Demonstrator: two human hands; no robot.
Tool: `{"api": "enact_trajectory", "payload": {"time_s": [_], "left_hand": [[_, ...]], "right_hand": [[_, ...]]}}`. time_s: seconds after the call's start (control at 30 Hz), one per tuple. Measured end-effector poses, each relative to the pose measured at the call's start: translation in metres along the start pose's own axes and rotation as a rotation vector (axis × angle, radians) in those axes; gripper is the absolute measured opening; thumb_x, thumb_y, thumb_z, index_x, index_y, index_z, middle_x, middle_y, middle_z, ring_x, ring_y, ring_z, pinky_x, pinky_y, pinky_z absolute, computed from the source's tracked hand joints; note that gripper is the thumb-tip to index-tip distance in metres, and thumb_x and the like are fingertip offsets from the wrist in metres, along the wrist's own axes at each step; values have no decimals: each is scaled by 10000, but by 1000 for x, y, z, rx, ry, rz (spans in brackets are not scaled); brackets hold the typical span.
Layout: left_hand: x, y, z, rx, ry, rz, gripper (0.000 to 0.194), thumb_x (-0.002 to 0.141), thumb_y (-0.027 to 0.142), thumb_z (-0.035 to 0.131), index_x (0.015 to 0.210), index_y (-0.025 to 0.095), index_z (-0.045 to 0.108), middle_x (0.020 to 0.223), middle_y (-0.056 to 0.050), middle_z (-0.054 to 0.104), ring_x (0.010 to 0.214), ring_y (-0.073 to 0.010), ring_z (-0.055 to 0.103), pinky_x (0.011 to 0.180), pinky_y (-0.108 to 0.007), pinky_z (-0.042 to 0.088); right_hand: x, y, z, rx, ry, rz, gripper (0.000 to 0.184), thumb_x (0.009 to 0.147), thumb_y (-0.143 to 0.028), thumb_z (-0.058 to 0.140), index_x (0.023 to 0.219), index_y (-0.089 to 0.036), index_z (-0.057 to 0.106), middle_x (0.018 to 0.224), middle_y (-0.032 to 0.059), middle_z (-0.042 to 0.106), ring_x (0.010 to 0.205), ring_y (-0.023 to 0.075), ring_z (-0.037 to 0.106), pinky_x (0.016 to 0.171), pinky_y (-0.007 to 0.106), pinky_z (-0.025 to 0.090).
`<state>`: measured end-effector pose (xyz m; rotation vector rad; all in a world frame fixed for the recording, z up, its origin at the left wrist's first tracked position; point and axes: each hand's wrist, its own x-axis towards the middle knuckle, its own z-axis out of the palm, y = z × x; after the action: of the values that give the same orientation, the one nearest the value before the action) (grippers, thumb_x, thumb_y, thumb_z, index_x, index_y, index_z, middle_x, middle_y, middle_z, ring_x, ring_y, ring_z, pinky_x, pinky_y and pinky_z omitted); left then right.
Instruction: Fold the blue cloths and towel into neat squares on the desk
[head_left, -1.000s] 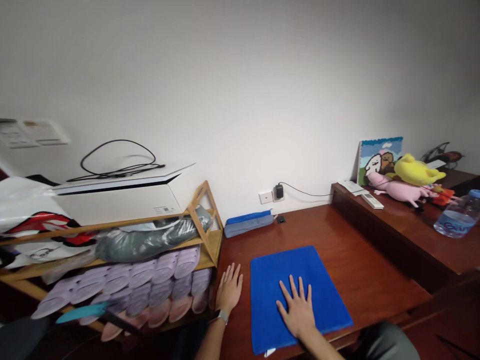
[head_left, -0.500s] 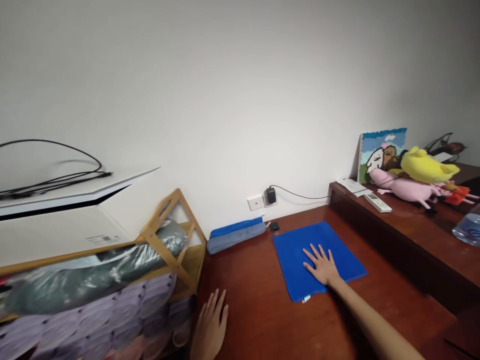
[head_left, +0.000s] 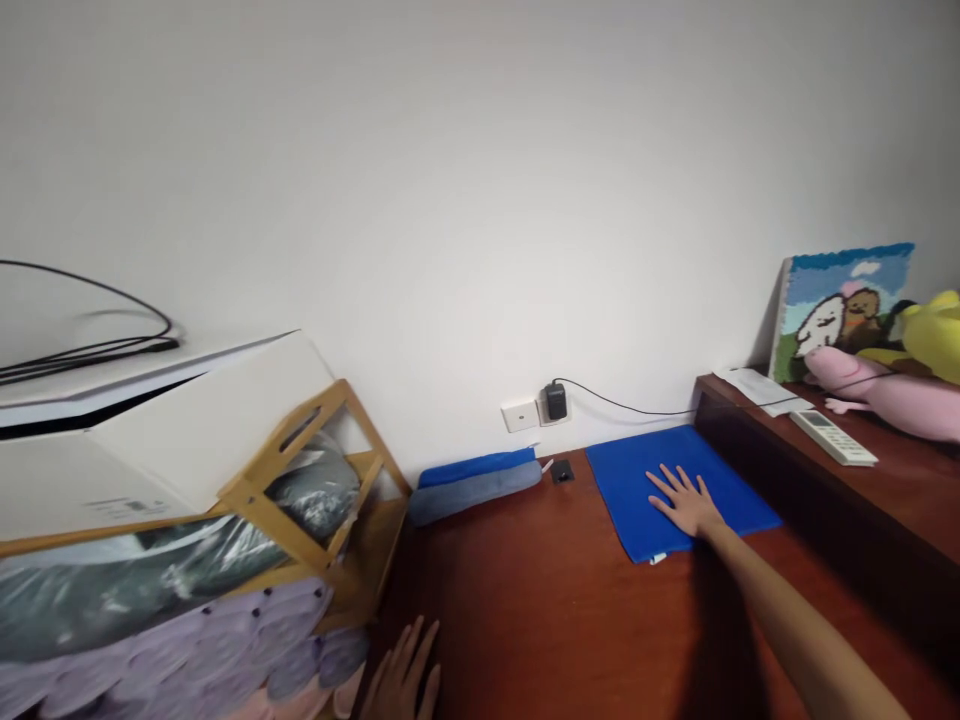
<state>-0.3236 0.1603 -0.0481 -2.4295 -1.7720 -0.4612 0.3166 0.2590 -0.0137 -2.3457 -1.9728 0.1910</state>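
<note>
My right hand lies flat, fingers spread, on a blue cloth spread on the reddish-brown wooden tabletop. A small white tag sticks out from the cloth's front edge. The cloth's back edge is close to the wall, and its right side lies near the raised wooden ledge. Low in the view, my left hand rests at the tabletop's left side with its fingers stretched out, holding nothing; its wrist is cut off by the frame.
Folded blue and grey-blue cloths lie along the wall beside a black square fitting. A black plug trails a cable rightward. The ledge bears a remote control and a pink plush toy. Left stands a wooden rack.
The blue cloth has slid with my right hand toward the wall and the ledge. The view has shifted, and my left hand now sits lower in the frame.
</note>
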Motion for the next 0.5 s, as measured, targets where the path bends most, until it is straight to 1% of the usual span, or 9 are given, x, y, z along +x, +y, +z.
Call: {"api": "enact_trajectory", "payload": {"time_s": [0.07, 0.13, 0.2, 0.23, 0.3, 0.37, 0.43, 0.5], "left_hand": [[0, 14, -11, 22, -1, -22, 563, 1024, 376, 383, 1583, 350, 448, 1643, 31, 451, 1497, -251, 460, 1193, -512, 460], [1, 24, -20, 33, 5, -27, 554, 1024, 367, 388, 1570, 338, 476, 1628, 21, 478, 1495, -253, 462, 1194, -507, 458], [2, 30, -24, 31, 18, -25, 549, 1020, 356, 405, 1561, 339, 491, 1615, 15, 500, 1487, -255, 474, 1191, -497, 463], [2, 32, -25, 24, 25, -24, 546, 1020, 349, 413, 1559, 340, 495, 1612, 11, 505, 1484, -255, 479, 1189, -493, 465], [1, 34, -25, 5, 36, -25, 536, 1026, 330, 419, 1556, 329, 499, 1616, -1, 503, 1485, -252, 477, 1195, -495, 457], [-1, 34, -24, -18, 43, -30, 525, 1034, 316, 420, 1552, 309, 505, 1622, -17, 497, 1492, -248, 466, 1208, -503, 440], [-2, 36, -24, -38, 41, -45, 516, 1043, 316, 417, 1550, 298, 507, 1629, -24, 487, 1501, -242, 453, 1223, -504, 422], [-3, 37, -24, -51, 27, -61, 515, 1049, 323, 412, 1556, 298, 498, 1639, -21, 473, 1508, -236, 440, 1236, -500, 407]], "right_hand": [[0, 2, 0, -4, -28, 6, 676, 1017, -686, 258, 1647, -443, 230, 1767, -25, 149, 1616, 341, 92, 1255, 632, 74], [-1, -1, -6, -13, -74, 24, 675, 1022, -656, 259, 1650, -410, 261, 1768, 6, 151, 1610, 358, 113, 1244, 637, 95], [-2, -15, -18, -30, -97, 50, 656, 1025, -582, 303, 1640, -357, 339, 1758, 47, 200, 1601, 370, 154, 1235, 642, 117], [-3, -27, -25, -28, -78, 46, 635, 1020, -523, 339, 1620, -324, 401, 1746, 68, 242, 1595, 367, 181, 1237, 633, 124], [-3, -64, -40, 74, 7, -6, 574, 988, -388, 421, 1530, -246, 547, 1697, 118, 360, 1563, 350, 278, 1245, 579, 161], [1, -114, -49, 247, 72, -80, 486, 956, -302, 477, 1391, -196, 664, 1580, 160, 523, 1463, 330, 446, 1212, 492, 274], [9, -169, -51, 382, 66, -110, 390, 951, -306, 521, 1265, -189, 721, 1392, 165, 678, 1295, 306, 606, 1093, 407, 417], [18, -220, -45, 447, 38, -102, 325, 951, -361, 564, 1176, -202, 736, 1219, 137, 760, 1150, 283, 686, 949, 350, 496]]}}
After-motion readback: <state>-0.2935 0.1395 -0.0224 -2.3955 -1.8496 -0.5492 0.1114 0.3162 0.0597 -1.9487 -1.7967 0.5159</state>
